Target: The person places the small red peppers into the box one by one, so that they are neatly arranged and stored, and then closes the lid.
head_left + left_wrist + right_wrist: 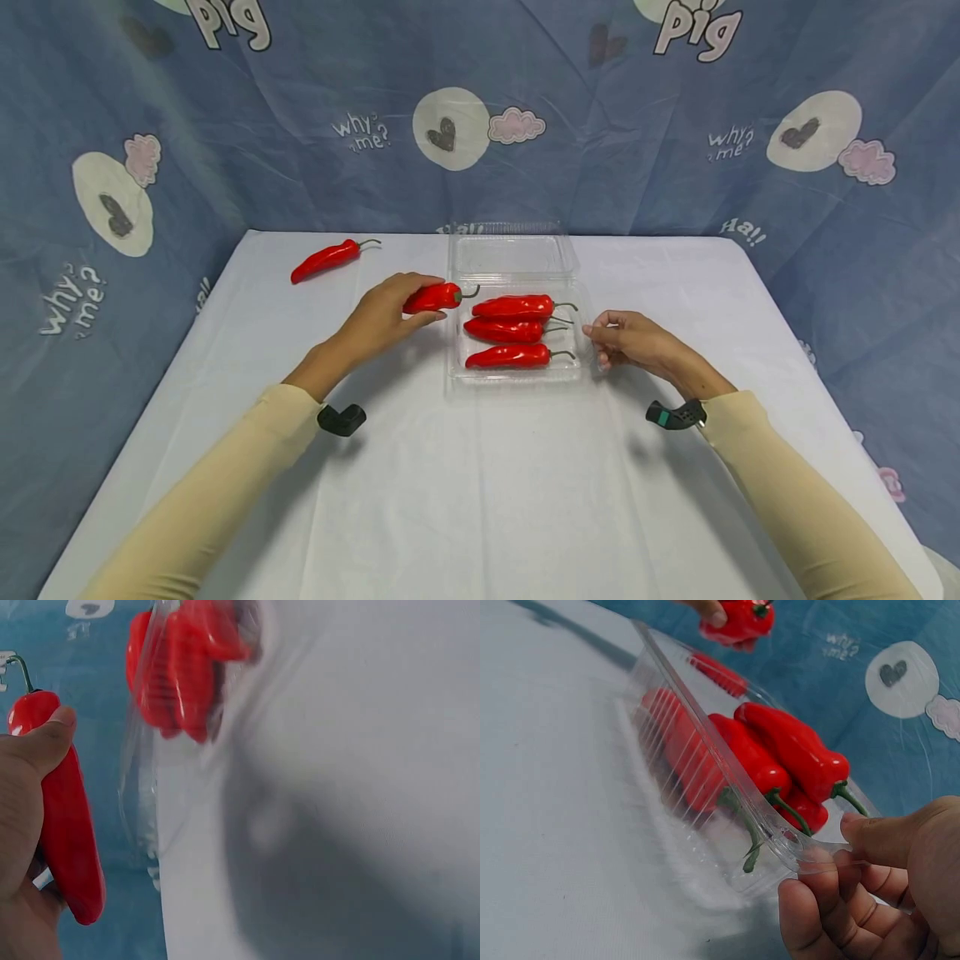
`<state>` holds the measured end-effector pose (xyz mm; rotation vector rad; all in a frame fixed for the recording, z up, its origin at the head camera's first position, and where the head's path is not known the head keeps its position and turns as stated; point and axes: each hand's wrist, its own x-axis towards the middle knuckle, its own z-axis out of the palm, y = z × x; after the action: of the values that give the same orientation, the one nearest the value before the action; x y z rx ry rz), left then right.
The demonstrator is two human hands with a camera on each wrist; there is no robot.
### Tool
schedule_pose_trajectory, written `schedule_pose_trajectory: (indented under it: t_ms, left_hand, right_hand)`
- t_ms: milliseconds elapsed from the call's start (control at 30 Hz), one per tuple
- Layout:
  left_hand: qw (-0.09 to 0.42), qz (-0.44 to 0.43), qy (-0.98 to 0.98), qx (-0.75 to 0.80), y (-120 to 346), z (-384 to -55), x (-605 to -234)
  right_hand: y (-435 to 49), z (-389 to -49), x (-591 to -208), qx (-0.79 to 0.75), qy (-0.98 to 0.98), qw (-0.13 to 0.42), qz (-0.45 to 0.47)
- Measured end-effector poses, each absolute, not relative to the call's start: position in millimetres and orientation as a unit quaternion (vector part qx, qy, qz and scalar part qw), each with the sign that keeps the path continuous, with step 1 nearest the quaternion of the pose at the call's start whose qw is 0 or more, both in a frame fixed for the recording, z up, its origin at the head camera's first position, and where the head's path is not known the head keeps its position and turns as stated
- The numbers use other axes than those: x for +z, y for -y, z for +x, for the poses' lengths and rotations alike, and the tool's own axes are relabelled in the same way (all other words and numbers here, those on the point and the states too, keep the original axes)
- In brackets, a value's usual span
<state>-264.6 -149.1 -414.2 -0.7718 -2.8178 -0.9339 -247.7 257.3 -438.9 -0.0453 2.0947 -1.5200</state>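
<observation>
In the head view, my left hand (pixel 390 310) grips a red chili pepper (pixel 441 297) just left of a clear plastic clamshell box (pixel 517 377), with the green stem pointing right. The left wrist view shows my thumb lying across this pepper (pixel 71 825). Several red peppers (pixel 512 357) lie side by side in the box, stems to the right. My right hand (pixel 637 340) is at the box's right side. Seen from the right wrist, its thumb and fingers pinch the corner of the box's rim (pixel 784 844).
One more red pepper (pixel 327 261) lies on the white-covered table (pixel 525 500) at the back left. The box's lid (pixel 514 254) stands open toward the back edge. A blue printed curtain (pixel 300 167) hangs behind the table and at its sides.
</observation>
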Motion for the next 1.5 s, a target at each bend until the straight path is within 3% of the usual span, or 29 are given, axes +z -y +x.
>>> schedule_pose_trajectory:
  t_ms: [467,1233,1500]
  left_hand:
    - [0.04,-0.316,0.901,-0.296,107,-262,-408]
    - [-0.011,-0.327,0.921,-0.212,48,-261,-409]
    - [-0.006,-0.342,0.925,-0.164,35,-262,-412]
  right_hand:
    - [-257,-248,-440,-0.568,-0.777,0.272,-0.013]
    - [-259,-249,-440,-0.576,-0.771,0.273,-0.011]
    - [-260,-249,-441,-0.578,-0.769,0.274,-0.011]
